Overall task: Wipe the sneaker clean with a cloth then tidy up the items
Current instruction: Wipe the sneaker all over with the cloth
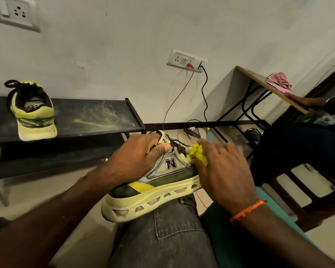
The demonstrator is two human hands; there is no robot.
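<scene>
Sneaker [162, 180] rests sideways on my thigh; my left hand [135, 159] grips its collar from above, while my right hand [220, 171] pinches the yellow cloth [198, 154] against the laces.

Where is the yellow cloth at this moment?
In the head view, the yellow cloth is right of centre, held in the right hand against the sneaker on the person's lap, just beside its black laces.

Lighting: dim, warm, even indoor light; source unseen. Shadows: soft, under the left hand [135, 157] and right hand [222, 171]. Blur: slight on forearms nearest camera. Distortion: wide-angle bending at edges, beyond both hands.
</scene>
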